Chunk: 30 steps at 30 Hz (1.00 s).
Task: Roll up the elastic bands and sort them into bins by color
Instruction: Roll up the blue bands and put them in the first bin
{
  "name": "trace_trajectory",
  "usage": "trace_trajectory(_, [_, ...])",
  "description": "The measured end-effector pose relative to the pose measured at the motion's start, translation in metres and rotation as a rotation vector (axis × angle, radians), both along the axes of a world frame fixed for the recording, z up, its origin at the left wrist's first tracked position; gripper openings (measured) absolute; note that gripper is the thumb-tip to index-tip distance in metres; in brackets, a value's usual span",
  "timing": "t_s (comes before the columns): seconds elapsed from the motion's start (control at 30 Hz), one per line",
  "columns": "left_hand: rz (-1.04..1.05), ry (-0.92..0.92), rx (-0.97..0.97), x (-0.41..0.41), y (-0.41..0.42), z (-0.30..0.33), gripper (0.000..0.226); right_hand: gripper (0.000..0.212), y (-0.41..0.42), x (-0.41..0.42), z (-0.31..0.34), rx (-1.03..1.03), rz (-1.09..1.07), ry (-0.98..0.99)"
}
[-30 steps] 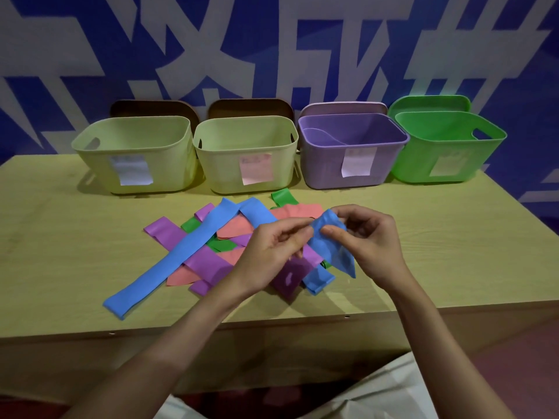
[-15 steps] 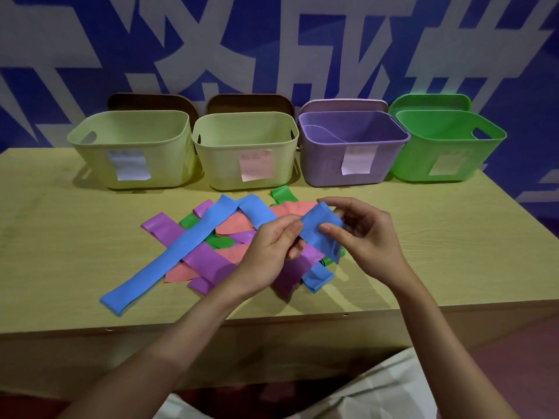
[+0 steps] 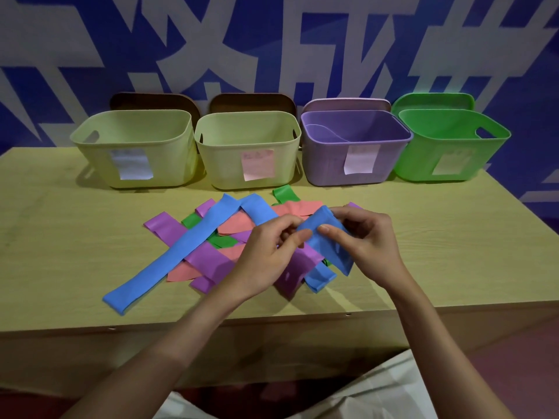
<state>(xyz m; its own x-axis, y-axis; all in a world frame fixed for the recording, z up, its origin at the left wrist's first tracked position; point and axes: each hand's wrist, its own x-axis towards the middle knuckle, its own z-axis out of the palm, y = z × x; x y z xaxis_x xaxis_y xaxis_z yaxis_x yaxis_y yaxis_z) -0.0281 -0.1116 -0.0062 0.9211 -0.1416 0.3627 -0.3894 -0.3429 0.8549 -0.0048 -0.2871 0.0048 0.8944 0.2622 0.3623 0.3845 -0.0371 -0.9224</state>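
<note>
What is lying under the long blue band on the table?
Under the long blue band lie purple bands, salmon-pink bands and a green band, all on the table. How many lie under it is hidden, because the bands overlap.

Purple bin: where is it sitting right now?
In the head view, the purple bin stands third from the left in the back row on the table, between a pale yellow-green bin and the green bin.

Bands on table, before bins.
</note>
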Motion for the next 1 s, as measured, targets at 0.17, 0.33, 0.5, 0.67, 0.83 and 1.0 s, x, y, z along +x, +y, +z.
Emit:
trace_trajectory(0.17, [-0.045, 0.195, -0.181, -0.003, 0.003, 0.001, 0.022, 0.019, -0.002, -0.001, -0.001, -0.014, 0.046, -0.034])
trace_trajectory(0.33, [-0.260, 0.434, -0.478, -0.007, 0.004, 0.007, 0.027, 0.035, -0.004, 0.002, -0.001, -0.028, 0.112, -0.010])
trace_trajectory(0.5, [-0.278, 0.488, -0.381, -0.005, 0.008, 0.007, 0.033, 0.022, -0.002, -0.001, -0.005, -0.029, 0.114, 0.018])
trace_trajectory(0.67, [-0.150, 0.338, -0.208, -0.004, 0.014, 0.003, 0.037, 0.019, 0.001, -0.003, -0.006, -0.038, 0.104, 0.068])
trace_trajectory(0.83, [-0.082, 0.213, -0.188, -0.006, 0.014, 0.001, 0.007, 0.016, 0.004, -0.002, -0.007, -0.057, 0.078, 0.088])
trace_trajectory(1.0, [0.017, 0.113, -0.058, -0.007, 0.015, 0.001, 0.012, 0.028, 0.007, -0.001, -0.008, -0.021, 0.085, 0.066])
